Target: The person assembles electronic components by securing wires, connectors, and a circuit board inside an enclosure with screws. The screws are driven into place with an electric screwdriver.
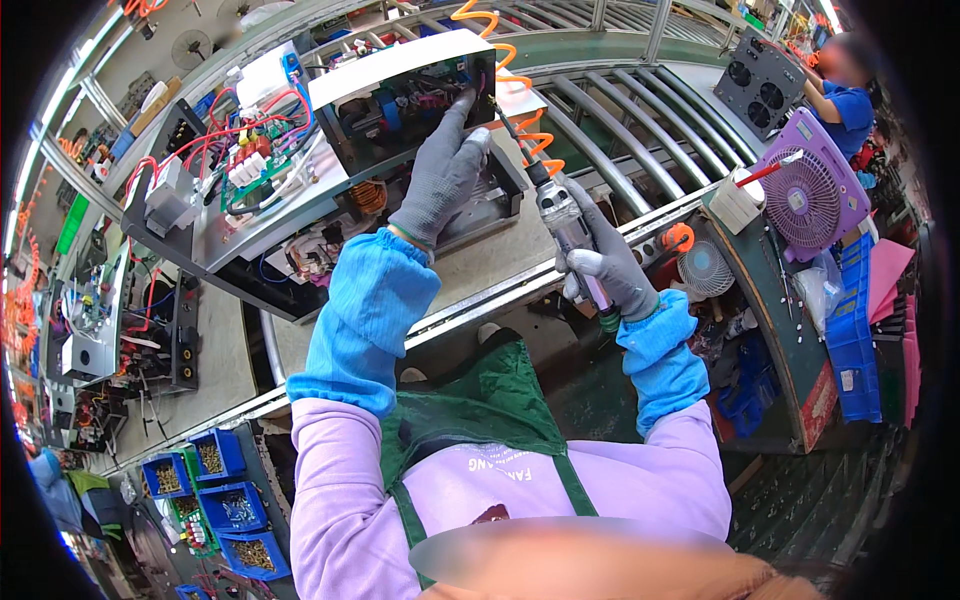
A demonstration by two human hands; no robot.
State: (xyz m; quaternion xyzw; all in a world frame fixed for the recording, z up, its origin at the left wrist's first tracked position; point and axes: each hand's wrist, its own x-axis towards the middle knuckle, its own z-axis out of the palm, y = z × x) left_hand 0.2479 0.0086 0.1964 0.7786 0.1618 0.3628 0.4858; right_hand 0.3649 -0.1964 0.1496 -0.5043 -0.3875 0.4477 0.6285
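My left hand (445, 180), in a grey glove, reaches to the right front edge of a white-topped metal case (400, 70). Its fingers are stretched out, one against the case near the corner. Inside the case are dark parts, wires and a blue piece. My right hand (615, 265), gloved too, is closed around a silver air screwdriver (565, 220). The tool's long thin bit slants up and left, its tip beside the case's right edge. Whether the tip touches a screw is too small to tell. An orange coiled hose (540, 140) runs up near the tool.
An open chassis with a green circuit board (255, 165) and red wires stands left of the case. A roller conveyor (640, 130) extends to the right. Blue bins of screws (250, 550) sit at lower left. A purple fan (800, 185) and a co-worker (850, 105) are at right.
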